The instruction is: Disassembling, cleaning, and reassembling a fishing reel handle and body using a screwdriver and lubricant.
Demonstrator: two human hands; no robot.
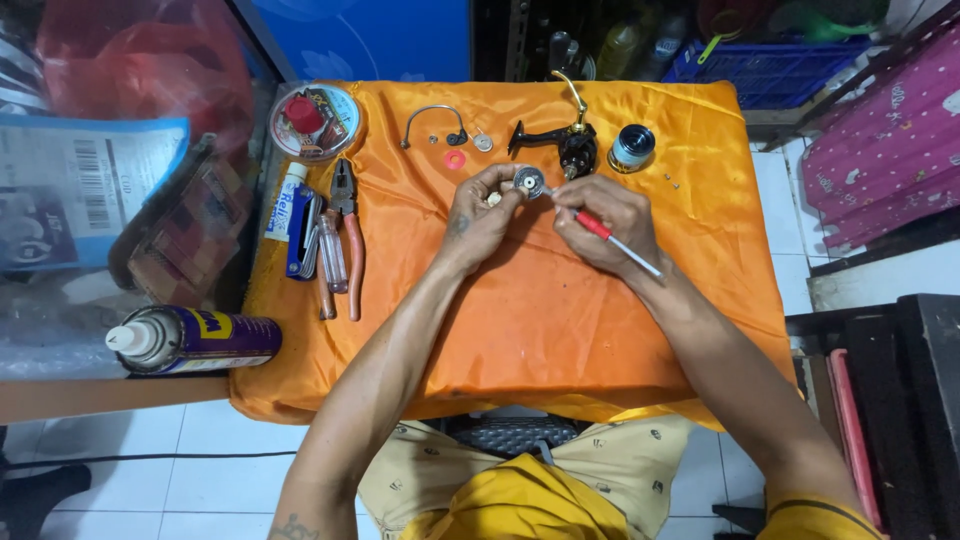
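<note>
The tabletop (520, 320) is draped in glossy orange. In the left hand (478, 215) grip sits a round part (529, 181), silver with a dark centre; the right hand (605, 220) grips a tool (612, 237) with a red band and a pale, perhaps clear, handle. Just beyond the grips lie a black reel body (570, 145) with a gold arm and a spool (631, 147) of black, silver and blue. Left of them, pliers (349, 235) have red-orange handles; farther left, a spray can (195, 340) is blue and yellow with a white cap.
</note>
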